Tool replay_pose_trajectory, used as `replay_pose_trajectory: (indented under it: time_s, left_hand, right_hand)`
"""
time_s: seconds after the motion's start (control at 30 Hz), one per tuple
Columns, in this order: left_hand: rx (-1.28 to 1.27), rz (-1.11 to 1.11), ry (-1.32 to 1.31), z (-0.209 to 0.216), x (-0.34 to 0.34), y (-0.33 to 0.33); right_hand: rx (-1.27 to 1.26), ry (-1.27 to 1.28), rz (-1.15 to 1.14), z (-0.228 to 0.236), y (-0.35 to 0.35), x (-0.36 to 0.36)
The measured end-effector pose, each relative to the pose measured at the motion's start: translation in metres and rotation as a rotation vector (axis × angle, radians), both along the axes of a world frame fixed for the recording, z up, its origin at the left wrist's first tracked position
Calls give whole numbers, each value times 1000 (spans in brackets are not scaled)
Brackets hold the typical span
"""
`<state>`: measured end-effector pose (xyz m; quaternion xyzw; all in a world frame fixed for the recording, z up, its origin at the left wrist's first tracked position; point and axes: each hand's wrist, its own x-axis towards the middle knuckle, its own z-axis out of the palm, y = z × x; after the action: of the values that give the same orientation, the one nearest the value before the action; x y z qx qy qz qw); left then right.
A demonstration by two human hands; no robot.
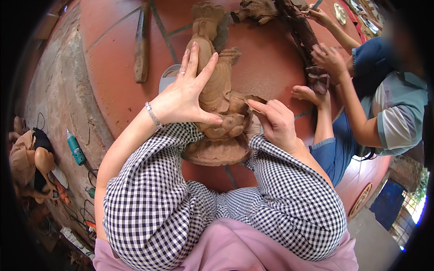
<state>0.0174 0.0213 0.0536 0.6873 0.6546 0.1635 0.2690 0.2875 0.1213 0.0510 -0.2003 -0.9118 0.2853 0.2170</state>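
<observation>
A carved wooden statue, brown and unpainted, stands between my knees on its rounded base. My left hand lies spread over its left side, with the thumb on the bulging lower carving and the fingers reaching up along the figure. At the statue's right side my right hand is closed, thumb and forefinger pinching a small thin brown piece that looks like sandpaper. Its edge lies against or very near the carving; I cannot tell which. My fingers hide most of it.
A long wooden-handled tool lies on the red tiles at the far left. To the right, a seated person works on a dark carved wood piece. Further left are a teal power tool with cables and another crouching person.
</observation>
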Motion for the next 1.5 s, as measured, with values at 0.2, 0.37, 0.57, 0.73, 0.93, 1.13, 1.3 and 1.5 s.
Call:
replay_pose_trajectory:
  time_s: [0.2, 0.37, 0.57, 0.73, 0.93, 1.13, 1.3, 1.5]
  left_hand:
    - [4, 20, 47, 1, 4, 2]
    - [35, 17, 23, -10, -1, 0]
    - [42, 10, -21, -10, 2, 4]
    - [23, 18, -20, -8, 0, 2]
    - [-14, 24, -31, -4, 3, 5]
    - [33, 11, -54, -10, -2, 3]
    - [-19, 39, -77, -6, 3, 5]
    - [23, 12, -48, -14, 1, 5]
  right_hand:
    - [15, 0, 60, -10, 3, -24]
    - [10, -44, -21, -4, -1, 11]
    - [-80, 77, -53, -8, -1, -11]
    - [-107, -9, 9, 3, 5, -35]
    - [-94, -8, -12, 5, 1, -32]
    - [-38, -88, 14, 9, -1, -30]
    - [54, -126, 36, 15, 3, -25]
    - [104, 4, -37, 2, 0, -19]
